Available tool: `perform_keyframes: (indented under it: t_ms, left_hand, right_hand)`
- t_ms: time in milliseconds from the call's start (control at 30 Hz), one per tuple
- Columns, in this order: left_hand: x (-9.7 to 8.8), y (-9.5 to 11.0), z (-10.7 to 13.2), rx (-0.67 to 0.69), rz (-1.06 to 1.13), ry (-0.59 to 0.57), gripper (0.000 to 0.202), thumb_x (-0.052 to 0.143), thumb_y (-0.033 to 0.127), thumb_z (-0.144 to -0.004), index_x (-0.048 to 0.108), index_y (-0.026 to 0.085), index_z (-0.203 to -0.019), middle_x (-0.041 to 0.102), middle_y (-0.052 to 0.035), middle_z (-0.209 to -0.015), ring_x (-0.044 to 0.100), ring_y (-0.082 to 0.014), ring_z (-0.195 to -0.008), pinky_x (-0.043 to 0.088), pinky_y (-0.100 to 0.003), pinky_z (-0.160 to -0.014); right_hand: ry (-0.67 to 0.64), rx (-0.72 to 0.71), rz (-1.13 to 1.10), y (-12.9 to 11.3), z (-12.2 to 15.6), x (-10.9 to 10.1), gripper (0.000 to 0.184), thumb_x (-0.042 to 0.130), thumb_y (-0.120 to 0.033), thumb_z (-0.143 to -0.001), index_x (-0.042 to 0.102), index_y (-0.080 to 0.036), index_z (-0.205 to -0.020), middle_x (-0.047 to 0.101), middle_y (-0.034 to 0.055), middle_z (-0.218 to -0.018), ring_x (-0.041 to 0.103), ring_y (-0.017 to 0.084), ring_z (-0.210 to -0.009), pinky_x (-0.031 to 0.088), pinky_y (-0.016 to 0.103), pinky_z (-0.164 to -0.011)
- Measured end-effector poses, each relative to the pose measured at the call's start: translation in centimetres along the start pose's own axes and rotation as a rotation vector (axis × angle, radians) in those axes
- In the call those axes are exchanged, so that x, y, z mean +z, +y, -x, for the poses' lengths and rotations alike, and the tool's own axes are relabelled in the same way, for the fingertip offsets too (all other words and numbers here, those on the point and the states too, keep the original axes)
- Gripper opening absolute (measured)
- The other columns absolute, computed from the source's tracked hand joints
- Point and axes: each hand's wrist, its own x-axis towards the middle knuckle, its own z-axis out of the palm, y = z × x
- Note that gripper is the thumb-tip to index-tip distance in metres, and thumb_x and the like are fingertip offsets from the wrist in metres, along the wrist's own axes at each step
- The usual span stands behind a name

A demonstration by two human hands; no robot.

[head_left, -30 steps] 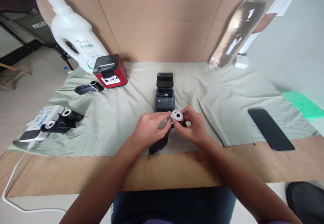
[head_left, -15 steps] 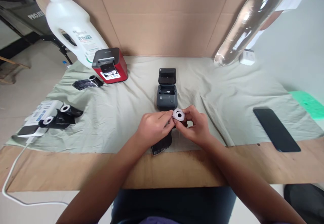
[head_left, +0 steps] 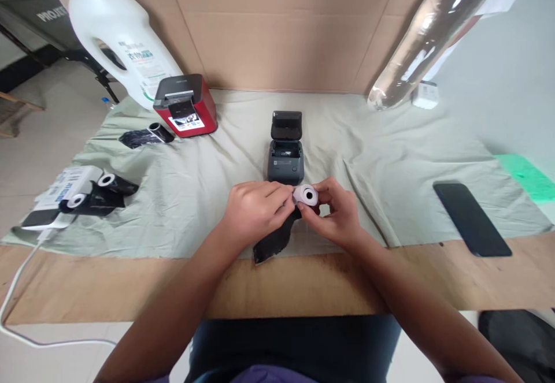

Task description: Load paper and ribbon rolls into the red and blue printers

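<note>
A small white paper roll (head_left: 302, 194) with a dark core hole is held up between my two hands. My right hand (head_left: 336, 212) grips the roll's right side between thumb and fingers. With closed fingertips, my left hand (head_left: 260, 207) pinches the roll's left edge, at the paper's loose end. A strip of black film (head_left: 273, 243) hangs below, partly hidden by my left hand, so where it joins is unclear. Just beyond my hands stands a dark grey label printer (head_left: 285, 166), its lid (head_left: 287, 125) raised and its compartment exposed.
At left are a red-and-black printer (head_left: 186, 106), a white jug (head_left: 125, 36), black film rolls (head_left: 93, 201) and a white box (head_left: 73, 183) with a cable. A phone (head_left: 472, 218) lies at right. Behind it stand a clear bottle (head_left: 425, 42) and a cardboard panel (head_left: 277, 42).
My left hand has drawn slightly leftward, and the paper between it and the roll looks stretched out. The black strip has shifted a little left. My right hand stays nearly still.
</note>
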Motion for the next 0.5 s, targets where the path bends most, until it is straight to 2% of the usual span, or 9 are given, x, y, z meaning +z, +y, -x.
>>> perform_keyframes:
  t_ms: [267, 500]
  left_hand:
    - [0.18, -0.29, 0.00, -0.077, 0.064, -0.003, 0.015, 0.058, 0.016, -0.083, 0.070, 0.020, -0.075, 0.071, 0.0022, -0.067, 0.062, -0.0114, -0.059, 0.043, -0.025, -0.057]
    - [0.02, -0.09, -0.32, -0.245, 0.291, -0.083, 0.015, 0.057, 0.015, -0.082, 0.067, 0.018, -0.072, 0.065, 0.0017, -0.066, 0.055, -0.0088, -0.057, 0.040, -0.022, -0.055]
  right_hand:
    - [-0.007, 0.051, -0.147, 0.70, 0.38, 0.26, 0.024, 0.069, -0.019, -0.079, 0.048, -0.023, -0.089, 0.058, -0.0066, -0.059, 0.049, 0.008, -0.046, 0.042, 0.021, -0.044]
    - [-0.049, 0.202, -0.313, 0.85, 0.35, 0.24, 0.020, 0.068, -0.022, -0.081, 0.051, -0.021, -0.092, 0.063, -0.0028, -0.065, 0.052, 0.009, -0.051, 0.043, 0.021, -0.046]
